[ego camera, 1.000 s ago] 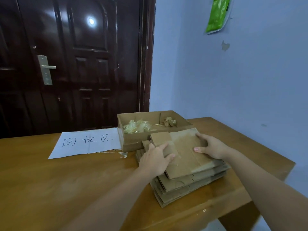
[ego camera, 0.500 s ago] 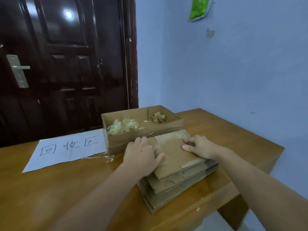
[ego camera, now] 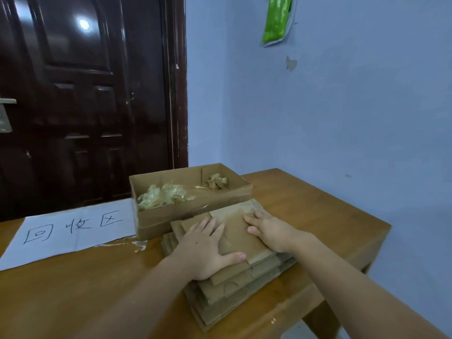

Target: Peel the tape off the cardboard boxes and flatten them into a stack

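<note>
Both flat hands [ego camera: 204, 250] on stack [ego camera: 234, 287]

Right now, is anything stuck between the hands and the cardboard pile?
Nothing visible. The left hand and right hand both lie flat on the top cardboard piece, which already sits on the stack.

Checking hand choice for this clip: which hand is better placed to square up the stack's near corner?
Probably the left hand. It lies flat at the near-left side of the cardboard stack, thumb beside the offset edges; the right hand presses farther back.
</note>
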Available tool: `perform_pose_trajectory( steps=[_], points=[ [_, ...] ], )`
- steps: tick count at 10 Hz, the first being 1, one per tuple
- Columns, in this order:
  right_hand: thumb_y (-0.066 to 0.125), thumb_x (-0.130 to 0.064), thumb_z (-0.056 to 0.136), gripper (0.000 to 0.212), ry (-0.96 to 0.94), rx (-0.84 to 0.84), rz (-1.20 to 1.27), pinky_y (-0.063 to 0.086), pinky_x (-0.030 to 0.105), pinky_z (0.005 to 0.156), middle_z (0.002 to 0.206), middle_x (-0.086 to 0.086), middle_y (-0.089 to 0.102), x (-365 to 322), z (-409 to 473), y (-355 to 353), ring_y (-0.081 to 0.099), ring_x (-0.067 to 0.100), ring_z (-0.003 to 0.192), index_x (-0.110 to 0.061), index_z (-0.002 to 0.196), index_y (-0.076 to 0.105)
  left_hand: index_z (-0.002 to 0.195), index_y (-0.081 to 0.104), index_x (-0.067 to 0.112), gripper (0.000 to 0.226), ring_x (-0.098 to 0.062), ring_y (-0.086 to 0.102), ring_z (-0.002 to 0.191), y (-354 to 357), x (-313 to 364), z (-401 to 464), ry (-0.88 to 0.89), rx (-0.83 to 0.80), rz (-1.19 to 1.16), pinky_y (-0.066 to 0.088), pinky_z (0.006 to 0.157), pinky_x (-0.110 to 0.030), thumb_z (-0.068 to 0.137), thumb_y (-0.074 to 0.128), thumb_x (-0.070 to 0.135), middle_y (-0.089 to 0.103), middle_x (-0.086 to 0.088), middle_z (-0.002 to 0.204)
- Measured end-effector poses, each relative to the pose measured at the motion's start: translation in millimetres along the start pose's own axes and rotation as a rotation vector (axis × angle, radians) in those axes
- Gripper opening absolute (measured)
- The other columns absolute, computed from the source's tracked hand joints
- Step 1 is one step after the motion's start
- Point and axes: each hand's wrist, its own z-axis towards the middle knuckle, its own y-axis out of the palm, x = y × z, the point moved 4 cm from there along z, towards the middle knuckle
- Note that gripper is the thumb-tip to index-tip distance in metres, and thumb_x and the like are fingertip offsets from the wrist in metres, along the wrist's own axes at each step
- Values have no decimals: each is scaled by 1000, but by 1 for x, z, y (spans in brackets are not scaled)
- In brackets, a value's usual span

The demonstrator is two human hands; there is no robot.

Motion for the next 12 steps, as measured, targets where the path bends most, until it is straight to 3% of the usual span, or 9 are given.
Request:
perform_pose_trajectory(
  steps=[1, 2, 3, 6, 8, 9, 10, 11, 12],
  points=[
    [23, -54, 108, 70, 52, -13, -82, 18, 44, 125, 169, 18, 9, -15, 4, 0, 9, 29, 156, -9, 162, 15, 165, 0, 23, 131, -18, -10, 158, -3, 1, 1, -7, -23, -8, -1, 127, -41, 65, 3, 107, -7, 0, 172],
    [14, -62, 105, 85, 101, 21, -115, 8, 44, 127, 168, 24, 1, -32, 7, 11, -1, 31, 157, 1, 160, 3, 165, 0, 22, 126, -18, -8, 158, -6, 1, -1, -13, -34, -14, -1, 127, -41, 70, 9, 104, -5, -1, 173],
    [11, -61, 105, 83, 124, 84, -37, 0, 43, 128, 168, 22, -8, -32, 5, 23, -8, 29, 157, -2, 161, -3, 165, 1, 20, 126, -19, -7, 158, -6, 4, -4, -9, -25, 0, 0, 128, -42, 71, 10, 103, -4, -2, 173],
    [11, -66, 103, 82, 153, 111, -5, -2, 41, 127, 170, 13, -10, -28, 6, 25, -9, 23, 157, -13, 163, -2, 165, -1, 23, 124, -20, -7, 158, -7, 7, -7, -42, 2, -10, -3, 126, -41, 71, 8, 103, -6, -2, 172],
    [13, -68, 102, 82, 154, 68, -19, 6, 43, 127, 171, 10, -4, -29, -2, 17, -2, 24, 158, -14, 164, 3, 165, 10, 21, 100, -19, 3, 158, -16, 3, -29, -2, 29, -13, 4, 127, -40, 90, 11, 87, 4, 0, 173],
    [17, -66, 103, 80, 163, 25, -86, 22, 45, 123, 171, 9, 6, -34, -1, 4, 16, 29, 155, -13, 163, 12, 165, 16, 22, 99, -22, 8, 158, -27, -12, -49, -6, 24, 20, 7, 126, -42, 90, 12, 87, 11, 0, 172],
    [28, -58, 105, 64, 150, 1, -143, 35, 44, 111, 162, 7, 34, -51, -6, -19, 39, 28, 143, -18, 155, 36, 163, 22, 21, 94, -21, 7, 158, -46, -33, -70, -46, 47, 21, 7, 126, -42, 93, 18, 84, 13, -1, 172],
    [39, -39, 105, 39, 139, 20, -228, 43, 39, 99, 139, 3, 59, -78, -10, -36, 54, 25, 126, -25, 137, 57, 163, 23, 27, 90, -18, 8, 158, -65, -58, -91, -105, 78, -46, 11, 128, -42, 93, 24, 83, 13, 2, 172],
    [46, -25, 101, 29, 113, 105, -398, 50, 38, 91, 121, 4, 66, -114, -10, -54, 62, 26, 111, -19, 123, 64, 162, 27, 29, 89, -17, 13, 157, -79, -85, -115, -154, 123, -41, 17, 127, -41, 92, 25, 84, 16, 4, 171]
  ],
)
